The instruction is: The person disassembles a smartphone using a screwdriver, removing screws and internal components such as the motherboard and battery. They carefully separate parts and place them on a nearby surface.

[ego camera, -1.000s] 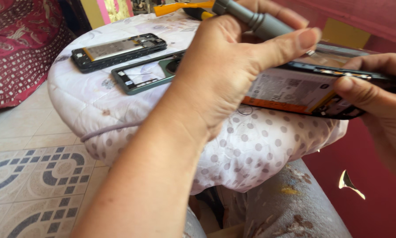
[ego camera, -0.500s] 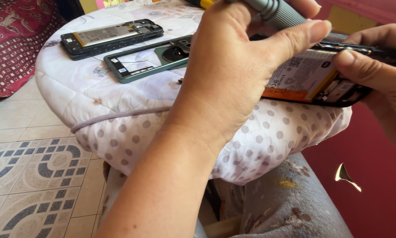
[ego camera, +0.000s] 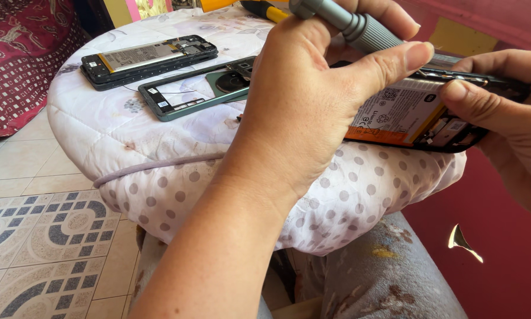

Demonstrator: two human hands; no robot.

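Opened black smartphone [ego camera: 422, 118], its back cover off and its pale battery label with an orange strip along the lower edge exposed, sits tilted at the right edge of a round counter [ego camera: 159, 153] padded with a quilted white cloth dotted in lilac. The right hand [ego camera: 507, 112] clamps the phone's far end, thumb pressed across its upper rim and fingers curled beneath. The left hand [ego camera: 312, 106] is closed around a grey metal precision screwdriver [ego camera: 348, 22], gripping its ribbed handle between thumb and fingers directly above the phone; the tip is hidden behind the hand, so whether it touches the phone cannot be told.

Further back on the counter lies a second black phone body [ego camera: 150, 59], also without its cover, showing a long silvery-grey battery label framed by a yellow strip at its left end. Just beside it, nearer the hands, rests a dark green phone back frame [ego camera: 188, 94] with a round camera ring at its right end, partly covered by the left hand. A yellow-handled tool [ego camera: 265, 8] peeks in at the counter's top edge.

Below, patterned grey and cream floor tiles [ego camera: 41, 236] spread to the left, and a red patterned fabric [ego camera: 17, 59] fills the upper left corner.
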